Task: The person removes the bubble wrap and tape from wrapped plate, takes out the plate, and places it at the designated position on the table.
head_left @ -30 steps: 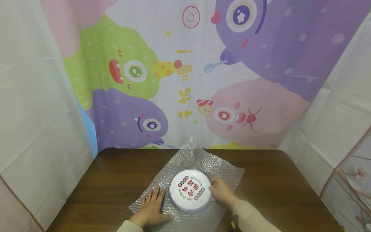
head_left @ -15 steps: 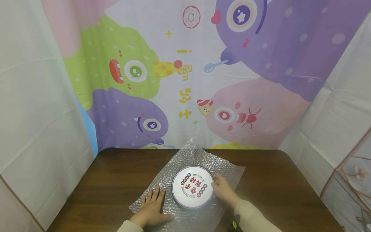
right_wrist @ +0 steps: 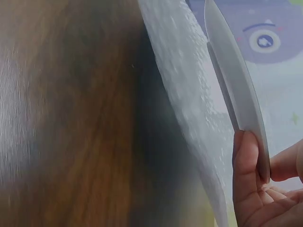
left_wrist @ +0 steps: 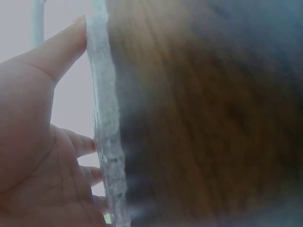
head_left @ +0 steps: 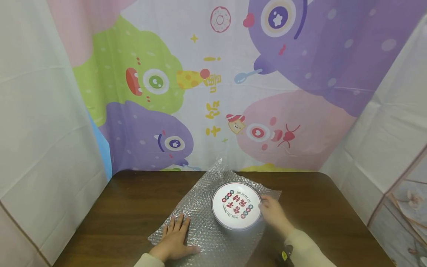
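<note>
A round white plate [head_left: 237, 205] with a dark rim, red characters and small lettering is raised over the bubble wrap [head_left: 200, 218] in the head view. My right hand [head_left: 275, 215] pinches its right edge between thumb and fingers. In the right wrist view the plate [right_wrist: 239, 80] shows edge-on, apart from the bubble wrap [right_wrist: 184, 90]. My left hand [head_left: 175, 237] rests with fingers spread on the left part of the wrap. The left wrist view has its fingertips against the edge of the bubble wrap [left_wrist: 106, 94].
The dark wooden table [head_left: 126, 215] lies under the wrap. A cartoon-printed curtain [head_left: 213, 92] hangs along its back edge, and the wrap's far corner reaches up to it. Pale cloth sheets [head_left: 50, 129] hang at the sides.
The plate has moved to the right and away from me in my right hand, uncovering more bubble wrap. My left hand stays in the same place.
</note>
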Demonstrator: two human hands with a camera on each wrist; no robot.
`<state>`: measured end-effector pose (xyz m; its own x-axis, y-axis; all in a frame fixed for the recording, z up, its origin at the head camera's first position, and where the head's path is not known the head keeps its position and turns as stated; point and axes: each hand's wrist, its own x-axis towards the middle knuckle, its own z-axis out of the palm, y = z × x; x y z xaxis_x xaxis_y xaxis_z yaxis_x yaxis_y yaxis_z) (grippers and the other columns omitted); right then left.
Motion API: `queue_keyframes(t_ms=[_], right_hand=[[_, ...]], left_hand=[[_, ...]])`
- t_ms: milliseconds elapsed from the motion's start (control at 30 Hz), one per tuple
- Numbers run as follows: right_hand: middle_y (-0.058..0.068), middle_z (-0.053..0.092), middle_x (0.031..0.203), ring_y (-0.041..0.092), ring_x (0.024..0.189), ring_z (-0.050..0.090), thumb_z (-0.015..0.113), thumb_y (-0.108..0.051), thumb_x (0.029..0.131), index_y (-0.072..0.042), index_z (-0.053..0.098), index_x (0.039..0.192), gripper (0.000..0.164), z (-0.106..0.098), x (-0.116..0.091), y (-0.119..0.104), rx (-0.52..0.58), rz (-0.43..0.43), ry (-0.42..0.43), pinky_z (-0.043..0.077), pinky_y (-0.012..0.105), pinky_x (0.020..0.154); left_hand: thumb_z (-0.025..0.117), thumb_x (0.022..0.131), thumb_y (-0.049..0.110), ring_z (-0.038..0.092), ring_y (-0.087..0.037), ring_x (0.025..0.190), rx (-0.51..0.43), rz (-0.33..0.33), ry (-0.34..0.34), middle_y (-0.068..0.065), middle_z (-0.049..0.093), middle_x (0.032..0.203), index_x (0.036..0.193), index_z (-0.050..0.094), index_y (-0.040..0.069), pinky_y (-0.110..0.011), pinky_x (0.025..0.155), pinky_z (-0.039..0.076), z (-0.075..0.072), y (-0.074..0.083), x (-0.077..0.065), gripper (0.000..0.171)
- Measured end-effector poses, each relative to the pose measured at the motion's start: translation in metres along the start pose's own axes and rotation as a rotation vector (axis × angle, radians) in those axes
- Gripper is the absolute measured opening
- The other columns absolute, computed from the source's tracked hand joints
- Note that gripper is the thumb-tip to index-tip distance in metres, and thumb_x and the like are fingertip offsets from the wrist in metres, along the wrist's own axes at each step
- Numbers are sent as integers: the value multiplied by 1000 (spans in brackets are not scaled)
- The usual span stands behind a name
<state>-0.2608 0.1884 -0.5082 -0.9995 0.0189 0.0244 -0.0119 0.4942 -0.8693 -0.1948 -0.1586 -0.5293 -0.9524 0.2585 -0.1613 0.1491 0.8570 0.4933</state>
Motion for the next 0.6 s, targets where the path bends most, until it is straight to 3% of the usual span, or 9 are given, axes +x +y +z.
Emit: queue_keyframes(t_ms=[167,300,433,600], right_hand=[[32,67,101,23,68,66,49,-2,94,14,44,133,43,-18,-1,7,21,44,11,56,34,60],[34,64,113,34,88,68,49,-7,95,12,43,135,45,-34,-3,15,-27,61,19,57,41,75],[34,61,121,44,110,61,48,-11,97,10,43,138,46,-50,-5,25,-93,76,40,51,50,91],[33,55,132,47,122,53,44,-16,100,6,41,142,47,-72,-8,39,-127,132,69,44,57,99]], left_hand=[[75,70,63,7,-56,145,1,-1,-4,-27,14,161,152,28,1,-75,110,7,0,-1,0,113],[75,71,63,7,-55,145,0,-1,-7,-27,13,161,152,28,1,-75,110,7,0,-2,1,113],[75,71,63,7,-55,145,-1,0,-8,-27,13,161,152,28,1,-75,110,6,1,-2,1,113],[75,71,63,7,-55,145,-1,3,-4,-27,14,161,152,28,1,-74,110,7,1,-2,1,112]])
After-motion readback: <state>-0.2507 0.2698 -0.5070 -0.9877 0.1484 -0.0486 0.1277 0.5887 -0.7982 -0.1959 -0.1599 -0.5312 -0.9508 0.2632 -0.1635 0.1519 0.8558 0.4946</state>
